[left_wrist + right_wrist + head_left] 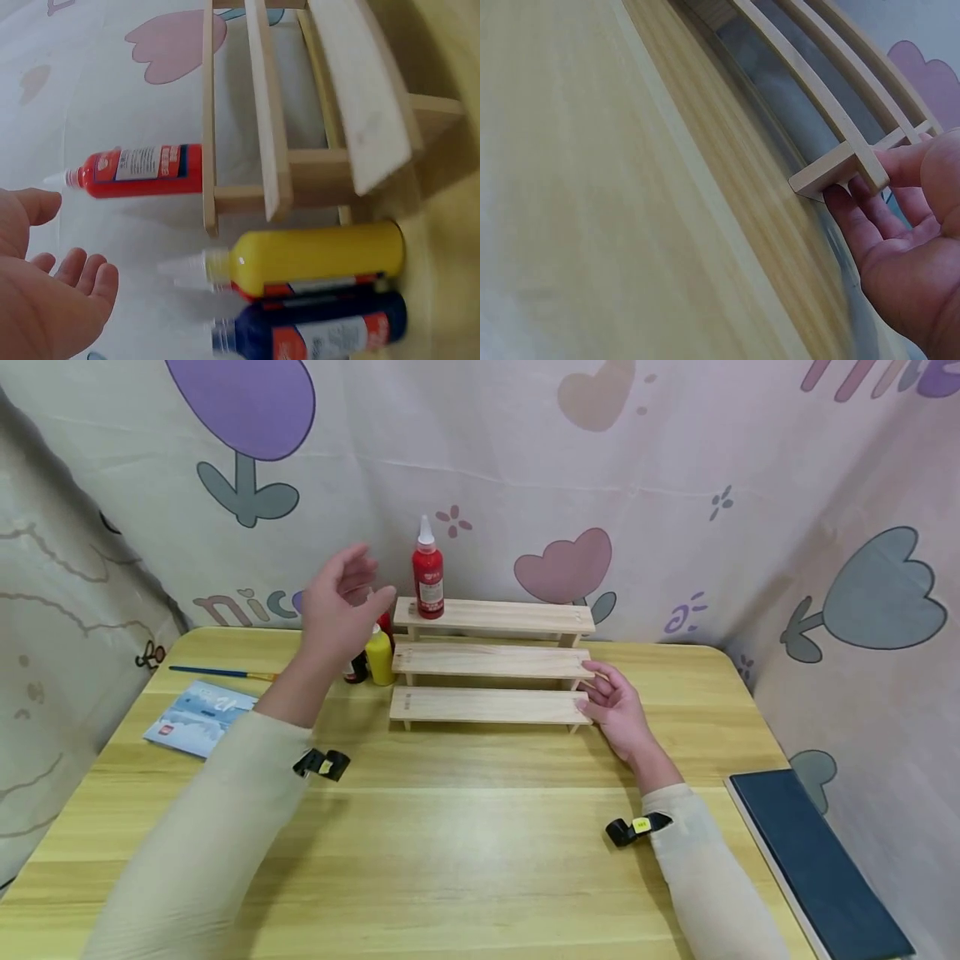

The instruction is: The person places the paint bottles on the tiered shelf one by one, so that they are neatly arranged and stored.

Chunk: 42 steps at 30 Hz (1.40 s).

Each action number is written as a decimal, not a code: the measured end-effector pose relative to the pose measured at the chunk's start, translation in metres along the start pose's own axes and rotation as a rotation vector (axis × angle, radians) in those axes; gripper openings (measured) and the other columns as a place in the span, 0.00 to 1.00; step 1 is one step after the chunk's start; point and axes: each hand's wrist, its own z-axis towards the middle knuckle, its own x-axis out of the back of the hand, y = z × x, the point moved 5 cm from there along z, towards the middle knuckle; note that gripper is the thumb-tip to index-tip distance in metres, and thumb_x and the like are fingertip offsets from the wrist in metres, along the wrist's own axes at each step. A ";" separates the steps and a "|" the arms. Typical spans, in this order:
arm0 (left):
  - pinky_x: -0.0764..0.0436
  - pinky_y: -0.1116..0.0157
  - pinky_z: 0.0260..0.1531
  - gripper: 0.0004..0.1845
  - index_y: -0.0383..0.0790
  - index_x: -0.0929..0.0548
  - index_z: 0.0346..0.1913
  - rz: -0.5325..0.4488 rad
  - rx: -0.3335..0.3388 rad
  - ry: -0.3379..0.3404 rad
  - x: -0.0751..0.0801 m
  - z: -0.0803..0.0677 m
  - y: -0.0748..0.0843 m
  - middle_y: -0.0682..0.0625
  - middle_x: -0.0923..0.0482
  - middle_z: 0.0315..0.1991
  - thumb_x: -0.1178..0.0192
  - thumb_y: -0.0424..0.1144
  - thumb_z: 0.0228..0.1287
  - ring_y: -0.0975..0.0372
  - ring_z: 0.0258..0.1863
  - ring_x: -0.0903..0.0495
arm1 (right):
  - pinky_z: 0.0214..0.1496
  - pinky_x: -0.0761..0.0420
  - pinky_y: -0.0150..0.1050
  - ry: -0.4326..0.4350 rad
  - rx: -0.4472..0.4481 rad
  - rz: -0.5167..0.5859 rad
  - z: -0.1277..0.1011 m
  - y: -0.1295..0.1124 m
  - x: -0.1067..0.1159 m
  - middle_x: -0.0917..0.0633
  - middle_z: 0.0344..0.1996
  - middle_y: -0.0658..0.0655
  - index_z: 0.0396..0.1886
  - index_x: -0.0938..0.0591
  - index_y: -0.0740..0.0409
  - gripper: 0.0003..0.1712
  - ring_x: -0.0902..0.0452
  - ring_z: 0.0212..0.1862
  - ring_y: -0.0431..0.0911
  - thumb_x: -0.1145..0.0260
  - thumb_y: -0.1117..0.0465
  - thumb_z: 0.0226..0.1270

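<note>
A three-tier wooden shelf (pixel 491 660) stands at the back of the table. On the left end of its top tier a red paint bottle (pixel 429 581) with a white nozzle stands upright. My left hand (pixel 341 602) hovers just left of that bottle, fingers relaxed and apart from it. With thumb and fingers, my right hand (pixel 617 710) grips the right end of the shelf; the right wrist view shows the fingers (pixel 855 221) around its end. Beside the shelf's left side stand a yellow paint bottle (pixel 322 259) and a dark blue paint bottle (pixel 330 326). Another red bottle is mostly hidden behind the yellow one.
Left on the table lie a blue paintbrush (pixel 217 672) and a light blue booklet (pixel 197 718), partly covered by my left arm. A dark blue book (pixel 817 860) lies at the right edge. A printed curtain (pixel 480 460) hangs close behind the shelf.
</note>
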 end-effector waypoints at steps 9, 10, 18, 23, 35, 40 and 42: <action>0.28 0.63 0.55 0.29 0.45 0.31 0.65 0.118 -0.071 0.116 0.019 -0.038 -0.029 0.49 0.27 0.56 0.37 0.43 0.61 0.62 0.55 0.28 | 0.52 0.25 0.39 0.019 -0.029 0.010 -0.002 0.003 0.001 0.26 0.59 0.64 0.63 0.30 0.60 0.37 0.33 0.61 0.59 0.42 0.86 0.54; 0.28 0.62 0.54 0.28 0.44 0.30 0.64 0.113 -0.074 0.126 0.018 -0.041 -0.033 0.49 0.26 0.55 0.36 0.42 0.61 0.60 0.54 0.28 | 0.52 0.25 0.39 0.019 -0.029 0.012 -0.001 0.003 0.001 0.26 0.59 0.64 0.63 0.31 0.60 0.37 0.33 0.61 0.59 0.42 0.87 0.54; 0.25 0.60 0.51 0.27 0.37 0.27 0.60 0.060 0.044 0.133 0.004 -0.044 -0.067 0.45 0.25 0.52 0.34 0.42 0.59 0.56 0.51 0.26 | 0.51 0.24 0.38 0.027 -0.026 -0.001 -0.002 0.002 0.003 0.27 0.59 0.65 0.63 0.31 0.59 0.37 0.35 0.61 0.62 0.42 0.86 0.54; 0.24 0.65 0.49 0.26 0.38 0.25 0.58 0.046 0.119 0.147 -0.005 -0.042 -0.081 0.47 0.24 0.50 0.34 0.45 0.58 0.57 0.48 0.24 | 0.52 0.24 0.39 0.023 -0.028 -0.037 -0.002 0.002 0.002 0.28 0.60 0.65 0.64 0.31 0.59 0.37 0.34 0.61 0.61 0.42 0.85 0.55; 0.24 0.62 0.46 0.22 0.38 0.20 0.54 0.215 0.123 0.248 -0.018 -0.036 -0.083 0.45 0.26 0.46 0.36 0.45 0.60 0.55 0.44 0.27 | 0.53 0.25 0.38 0.013 0.015 -0.033 0.000 0.000 0.002 0.25 0.58 0.64 0.64 0.32 0.61 0.36 0.35 0.62 0.63 0.42 0.85 0.55; 0.29 0.59 0.45 0.20 0.35 0.18 0.50 0.253 0.139 0.290 -0.020 -0.034 -0.082 0.44 0.29 0.43 0.37 0.46 0.60 0.54 0.44 0.31 | 0.52 0.24 0.39 0.015 0.007 -0.032 -0.001 0.003 0.003 0.26 0.59 0.63 0.64 0.31 0.60 0.36 0.34 0.61 0.61 0.42 0.85 0.55; 0.30 0.58 0.44 0.20 0.35 0.17 0.49 0.258 0.145 0.304 -0.020 -0.034 -0.083 0.44 0.29 0.42 0.37 0.47 0.60 0.54 0.43 0.31 | 0.51 0.24 0.39 0.019 0.004 -0.028 -0.001 0.003 0.002 0.26 0.59 0.63 0.63 0.31 0.60 0.36 0.33 0.60 0.61 0.42 0.86 0.55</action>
